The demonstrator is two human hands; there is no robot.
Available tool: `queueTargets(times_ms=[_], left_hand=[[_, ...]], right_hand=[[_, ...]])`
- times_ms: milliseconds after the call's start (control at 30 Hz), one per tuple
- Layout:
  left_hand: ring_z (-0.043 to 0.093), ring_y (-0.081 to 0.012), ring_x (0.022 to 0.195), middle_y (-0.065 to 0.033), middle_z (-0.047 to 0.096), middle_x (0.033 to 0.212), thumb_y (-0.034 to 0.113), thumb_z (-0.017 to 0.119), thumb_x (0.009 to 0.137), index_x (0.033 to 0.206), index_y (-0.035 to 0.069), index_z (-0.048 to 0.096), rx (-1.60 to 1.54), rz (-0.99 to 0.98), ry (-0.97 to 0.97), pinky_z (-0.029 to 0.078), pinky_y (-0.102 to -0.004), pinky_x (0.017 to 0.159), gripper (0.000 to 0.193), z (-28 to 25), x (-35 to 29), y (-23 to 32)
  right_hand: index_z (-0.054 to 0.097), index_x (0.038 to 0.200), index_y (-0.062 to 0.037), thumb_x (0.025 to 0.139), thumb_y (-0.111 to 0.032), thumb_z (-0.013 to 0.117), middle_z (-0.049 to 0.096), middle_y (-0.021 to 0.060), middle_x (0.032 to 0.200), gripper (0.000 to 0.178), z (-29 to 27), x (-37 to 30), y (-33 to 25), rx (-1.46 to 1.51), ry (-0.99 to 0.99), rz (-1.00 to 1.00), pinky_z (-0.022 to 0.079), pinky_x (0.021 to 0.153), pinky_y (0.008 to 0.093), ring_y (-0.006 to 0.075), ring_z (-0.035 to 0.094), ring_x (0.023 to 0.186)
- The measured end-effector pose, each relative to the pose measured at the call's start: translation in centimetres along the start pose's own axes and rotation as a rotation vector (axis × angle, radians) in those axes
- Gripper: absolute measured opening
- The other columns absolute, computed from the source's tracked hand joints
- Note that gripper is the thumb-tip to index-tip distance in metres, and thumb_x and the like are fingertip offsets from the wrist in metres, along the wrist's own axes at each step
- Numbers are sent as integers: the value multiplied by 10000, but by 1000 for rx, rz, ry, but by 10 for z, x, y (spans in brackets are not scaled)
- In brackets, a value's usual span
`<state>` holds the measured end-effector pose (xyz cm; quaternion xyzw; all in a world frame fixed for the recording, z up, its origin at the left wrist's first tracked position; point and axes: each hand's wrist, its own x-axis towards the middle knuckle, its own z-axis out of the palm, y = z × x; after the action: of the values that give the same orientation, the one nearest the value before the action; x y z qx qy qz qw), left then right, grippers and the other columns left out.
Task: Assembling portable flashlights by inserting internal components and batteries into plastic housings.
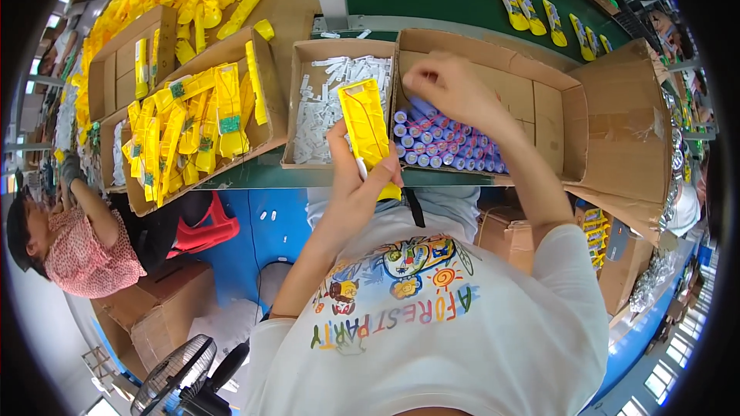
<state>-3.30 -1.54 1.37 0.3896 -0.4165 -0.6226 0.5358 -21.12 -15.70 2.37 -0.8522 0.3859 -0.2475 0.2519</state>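
While the left hand [356,183] gripped a long yellow plastic casing [365,125] by its lower part, the right hand [453,86] was above the larger carton [532,96], near the purple cylindrical cells [447,140]. The right fingers were curled; whether anything was pinched between them could not be determined. The casing was held at the near side of the smaller carton [339,48] of small white plastic parts [314,135], its upper end inclined to the left and clear of the hand. Thin wiring [356,92] was noted across its face.

In this inspector's judgement, the casing would handle as a light, fairly stiff shell, manageable in one hand. Its smooth plastic was likely to be somewhat slippery, so a firm hold on both long edges was considered suitable. The wiring was judged the fragile portion; pressure or pulling there could strain a joint. The preferred hold was by the lower side walls, thumb opposed to fingers, leaving the wired face free of contact.
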Motion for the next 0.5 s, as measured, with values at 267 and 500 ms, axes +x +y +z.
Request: queueTargets(times_ms=[267, 500], left_hand=[[542, -183, 873, -135, 476, 1125, 194, 335, 929, 1249, 88, 222, -123, 2, 71, 482, -318, 760, 356, 2, -2, -4], [551, -174, 804, -125, 503, 1010, -4, 393, 858, 1196, 87, 246, -54, -125, 163, 495, -308, 731, 380, -5, 4, -6]], right_hand=[[617, 786, -12, 757, -58, 719, 520, 3, 646, 115, 28, -49, -86, 597, 65, 254, 406, 499, 277, 46, 490, 579], [665, 803, -52, 753, -129, 709, 563, 74, 628, 102, 11, -43, -66, 322, -183, -35, 430, 511, 320, 186, 550, 562]])
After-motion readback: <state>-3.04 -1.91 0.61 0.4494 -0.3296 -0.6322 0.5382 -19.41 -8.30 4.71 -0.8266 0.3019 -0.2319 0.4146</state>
